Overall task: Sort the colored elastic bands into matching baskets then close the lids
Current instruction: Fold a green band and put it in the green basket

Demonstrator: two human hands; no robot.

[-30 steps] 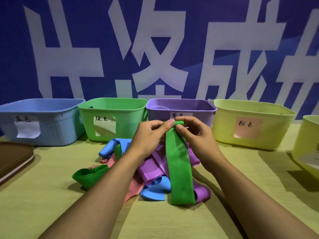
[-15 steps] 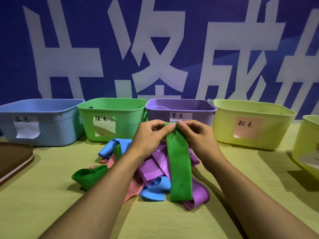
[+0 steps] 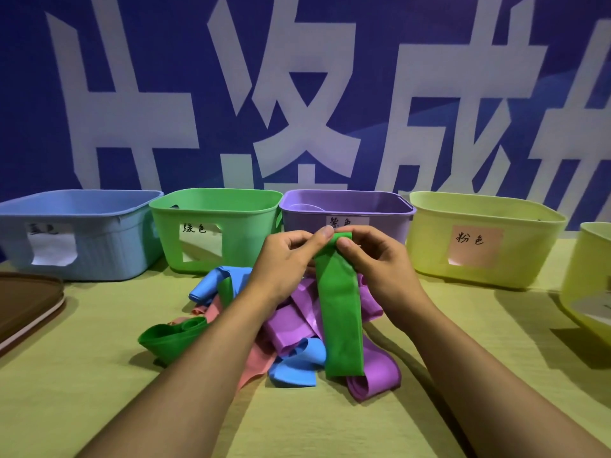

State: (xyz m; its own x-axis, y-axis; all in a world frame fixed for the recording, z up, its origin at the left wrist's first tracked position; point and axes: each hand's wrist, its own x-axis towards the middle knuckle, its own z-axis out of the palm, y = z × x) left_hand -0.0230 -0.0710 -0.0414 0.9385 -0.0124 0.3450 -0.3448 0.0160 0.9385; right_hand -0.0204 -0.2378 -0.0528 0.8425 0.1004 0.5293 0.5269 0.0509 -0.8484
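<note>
A long green elastic band (image 3: 340,312) hangs down over the pile, pinched at its top end by my left hand (image 3: 291,259) and my right hand (image 3: 377,262). Under it lies a heap of bands: purple (image 3: 291,325), blue (image 3: 294,368), pink (image 3: 258,365) and another green band (image 3: 165,338). Behind the heap stand open baskets in a row: blue (image 3: 99,246), green (image 3: 238,223), purple (image 3: 297,219) and a yellow basket with a pink label (image 3: 426,246).
A brown lid (image 3: 23,305) lies at the left table edge. Another yellow basket (image 3: 585,285) stands at the right edge. A blue wall with large white characters rises right behind the baskets. Yellow-green cloth covers the table.
The green band has been lifted a little; its lower end has risen off the front of the pile. Both hands stay pinched at its top.
</note>
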